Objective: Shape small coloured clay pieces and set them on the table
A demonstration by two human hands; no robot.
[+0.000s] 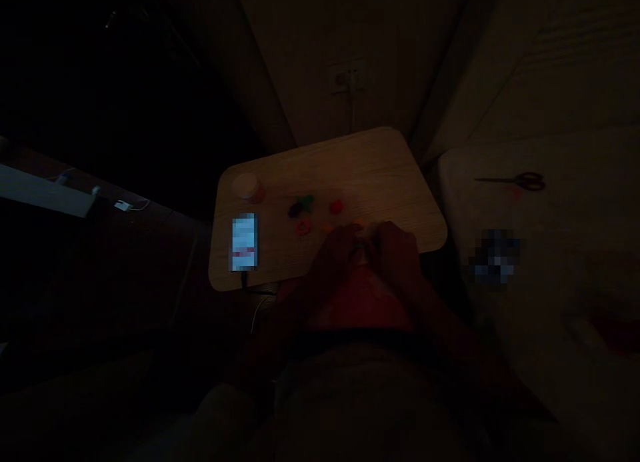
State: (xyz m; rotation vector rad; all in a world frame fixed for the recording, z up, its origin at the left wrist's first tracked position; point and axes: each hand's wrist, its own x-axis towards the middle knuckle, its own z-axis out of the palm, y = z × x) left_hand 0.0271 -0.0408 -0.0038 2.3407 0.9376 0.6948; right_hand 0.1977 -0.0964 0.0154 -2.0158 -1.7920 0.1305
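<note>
Dim light leaves much of the scene hard to read. My left hand (pixel 341 243) and my right hand (pixel 395 243) meet at the near edge of a small wooden table (pixel 370 159). Their fingers are closed close together around something pale and small that I cannot make out. Just beyond them lie orange bits (pixel 359 222). Left of my hands are a red ring-shaped piece (pixel 303 227), a red lump (pixel 336 207), a green piece (pixel 305 203) and a dark piece (pixel 294 211).
A lit phone (pixel 244 242) with a cable lies on the table's left side, below a lidded jar (pixel 247 187). Scissors (pixel 525 181) and a blurred item (pixel 496 255) rest on a pale surface at right. A wall socket (pixel 347 77) holds a plug behind the table.
</note>
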